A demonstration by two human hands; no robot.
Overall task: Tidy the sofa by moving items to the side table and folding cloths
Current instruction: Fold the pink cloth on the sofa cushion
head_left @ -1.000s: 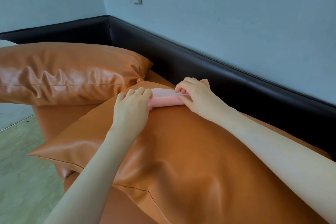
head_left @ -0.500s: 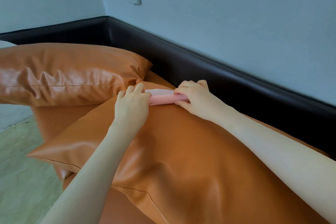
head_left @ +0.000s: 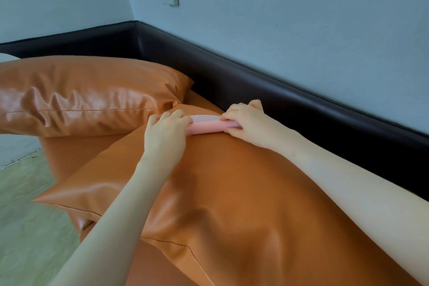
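Now, cloth [head_left: 205, 125]: pink, folded into a narrow strip, lying on the near cushion [head_left: 232, 193] at its far edge.
Left hand [head_left: 166, 133]: fingers curled over the cloth's left end, gripping it.
Right hand [head_left: 247, 121]: fingers curled round the cloth's right end, pinching it.
Far cushion [head_left: 81, 93]: orange, just beyond the left hand.
Sofa back [head_left: 278, 95]: black, against the wall.

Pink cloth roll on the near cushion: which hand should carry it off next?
Probably the left hand: it grips the pink cloth at the end nearer the sofa's open edge. The right hand holds the end by the black backrest.
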